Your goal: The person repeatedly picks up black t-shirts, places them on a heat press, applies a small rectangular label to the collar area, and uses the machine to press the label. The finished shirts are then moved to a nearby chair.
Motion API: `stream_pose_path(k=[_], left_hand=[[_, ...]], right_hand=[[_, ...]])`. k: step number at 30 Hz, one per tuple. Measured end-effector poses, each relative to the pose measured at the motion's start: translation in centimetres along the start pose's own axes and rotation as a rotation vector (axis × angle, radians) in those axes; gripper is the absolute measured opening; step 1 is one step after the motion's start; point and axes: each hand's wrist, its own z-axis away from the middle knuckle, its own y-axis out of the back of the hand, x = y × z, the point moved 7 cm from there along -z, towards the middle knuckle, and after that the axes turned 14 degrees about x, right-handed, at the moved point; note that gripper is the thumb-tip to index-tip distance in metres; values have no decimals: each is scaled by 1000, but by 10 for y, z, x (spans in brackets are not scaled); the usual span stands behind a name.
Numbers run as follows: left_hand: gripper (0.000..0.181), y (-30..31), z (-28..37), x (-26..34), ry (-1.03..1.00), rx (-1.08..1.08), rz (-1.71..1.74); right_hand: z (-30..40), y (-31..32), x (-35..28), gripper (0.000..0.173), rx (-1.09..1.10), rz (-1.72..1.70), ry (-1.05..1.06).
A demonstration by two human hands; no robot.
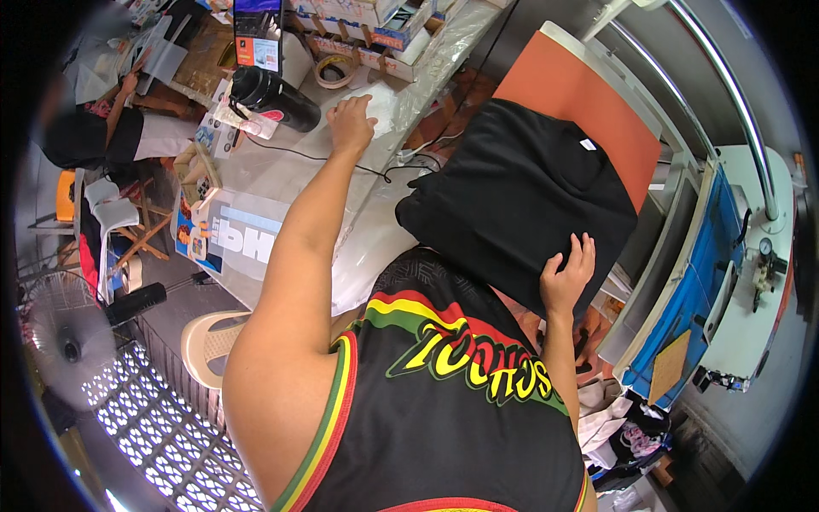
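My right hand lies flat on a black shirt, its fingers a little apart near the lower right part of the cloth. The shirt is spread over the orange platen of a heat press, and a small white tag shows at its collar. Over the plastic-covered table, my left hand reaches out to a thin white sheet. Its fingers are partly curled, and whether they pinch the sheet is hidden. A black bottle stands just left of that hand.
Beyond the bottle are a lit phone, a tape roll and stacked boxes. Printed transfer film lies at the table's near left. The press's blue-covered part is at right. A fan and another person are at left.
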Motion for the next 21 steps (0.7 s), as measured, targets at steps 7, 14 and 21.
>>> stream_pose_path(k=[7, 14, 21], left_hand=[[48, 4, -2, 1, 6, -10, -78], [30, 11, 2, 2, 23, 73, -60], [18, 38, -17, 19, 245, 66, 575]], right_hand=[[1, 1, 3, 48, 21, -15, -5], [-2, 1, 1, 47, 25, -25, -1], [-15, 22, -3, 41, 61, -192, -112]])
